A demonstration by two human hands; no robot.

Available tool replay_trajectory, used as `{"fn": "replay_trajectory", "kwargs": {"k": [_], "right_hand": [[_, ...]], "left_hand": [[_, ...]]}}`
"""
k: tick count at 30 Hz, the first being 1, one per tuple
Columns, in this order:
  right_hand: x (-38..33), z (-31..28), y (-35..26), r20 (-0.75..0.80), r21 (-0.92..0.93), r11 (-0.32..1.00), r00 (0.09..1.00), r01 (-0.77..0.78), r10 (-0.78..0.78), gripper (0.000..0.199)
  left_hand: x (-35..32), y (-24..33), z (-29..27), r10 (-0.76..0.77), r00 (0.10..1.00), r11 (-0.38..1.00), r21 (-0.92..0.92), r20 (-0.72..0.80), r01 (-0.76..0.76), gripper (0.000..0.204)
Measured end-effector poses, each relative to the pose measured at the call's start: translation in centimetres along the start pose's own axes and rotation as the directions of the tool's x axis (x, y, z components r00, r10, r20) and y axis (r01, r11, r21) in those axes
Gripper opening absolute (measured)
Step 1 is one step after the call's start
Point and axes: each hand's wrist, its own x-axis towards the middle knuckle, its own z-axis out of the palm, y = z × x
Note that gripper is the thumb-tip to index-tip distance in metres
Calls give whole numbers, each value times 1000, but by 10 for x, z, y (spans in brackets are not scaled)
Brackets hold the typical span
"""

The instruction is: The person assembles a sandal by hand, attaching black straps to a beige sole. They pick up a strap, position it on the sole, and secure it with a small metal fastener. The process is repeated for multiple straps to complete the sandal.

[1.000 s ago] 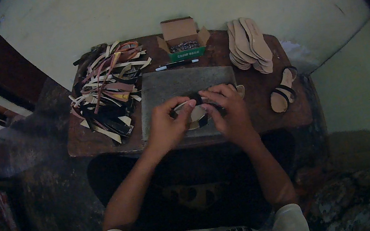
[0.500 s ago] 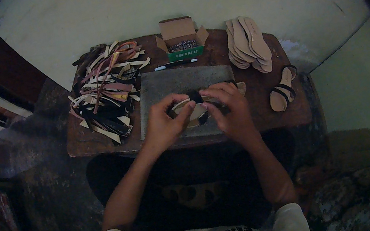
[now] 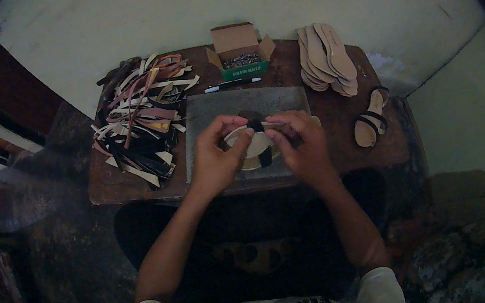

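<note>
A tan sandal sole (image 3: 256, 147) with a black strap (image 3: 256, 126) across it lies over a grey work slab (image 3: 213, 113) on a small wooden table (image 3: 332, 133). My left hand (image 3: 216, 155) grips the sole's left edge, fingers curled over it. My right hand (image 3: 299, 143) holds the sole's right side, thumb and fingers pinching at the black strap. A second piece of black strap (image 3: 265, 158) shows below, between my two hands.
A heap of leather strips (image 3: 140, 119) covers the table's left side. At the back stand an open cardboard box of small nails (image 3: 241, 60) and a pen (image 3: 232, 83). A stack of tan soles (image 3: 325, 58) and a finished sandal (image 3: 371, 119) lie on the right.
Both hands have stayed on the sole, shifting slightly; the fingers have worked along the black strap at its upper edge.
</note>
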Motion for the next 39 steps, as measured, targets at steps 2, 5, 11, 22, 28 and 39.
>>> {"fn": "replay_trajectory", "kwargs": {"k": [2, 5, 11, 22, 28, 39], "right_hand": [[1, -4, 0, 78, -38, 995, 993, 90, -87, 36], [2, -8, -1, 158, -39, 993, 982, 116, -108, 43], [5, -13, -5, 240, -56, 998, 971, 24, -10, 49], [6, -11, 3, 227, -154, 972, 963, 180, -142, 39], [8, -5, 5, 46, -108, 963, 969, 246, -243, 36], [9, 6, 1, 29, -384, 882, 958, 274, -285, 23]], "left_hand": [[3, -1, -3, -59, 998, 998, -27, 3, 59, 24], [4, 0, -7, -101, 995, 995, -23, 4, 101, 26], [2, 7, -5, -207, 978, 978, -23, 26, 208, 28], [4, -1, -5, -188, 982, 980, -56, 21, 189, 33], [3, 7, -3, 291, 957, 924, 259, 0, -281, 35], [3, -6, -1, 250, 968, 955, 162, 7, -248, 39]]}}
